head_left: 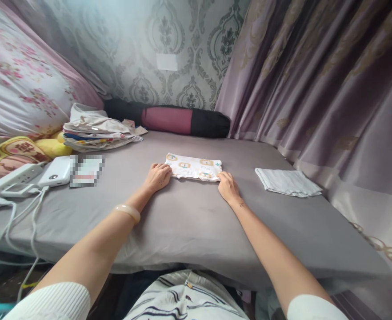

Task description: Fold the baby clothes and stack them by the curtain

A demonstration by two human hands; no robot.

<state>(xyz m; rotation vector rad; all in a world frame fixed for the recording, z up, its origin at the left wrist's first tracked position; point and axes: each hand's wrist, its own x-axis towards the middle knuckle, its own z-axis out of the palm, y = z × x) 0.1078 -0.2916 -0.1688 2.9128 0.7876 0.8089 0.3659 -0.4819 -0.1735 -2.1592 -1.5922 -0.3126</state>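
Note:
A white folded cloth (194,166) with orange and green prints lies flat on the grey sheet, in the middle of the view. It looks like a small garment, but its exact kind cannot be told. My left hand (158,177) grips its left edge with curled fingers, a pale bangle on that wrist. At the near right corner, my right hand (228,186) pinches the cloth between thumb and fingers. Off to the right lies a folded light grey cloth (287,182), apart from both hands.
A pile of folded clothes (99,129) sits back left. Beside it are a yellow plush item (51,146), a white power bank (56,171), a blurred card (86,170) and a power strip (12,178) with cables. A black and maroon roll (167,120) lies along the wall; curtains (309,71) hang right.

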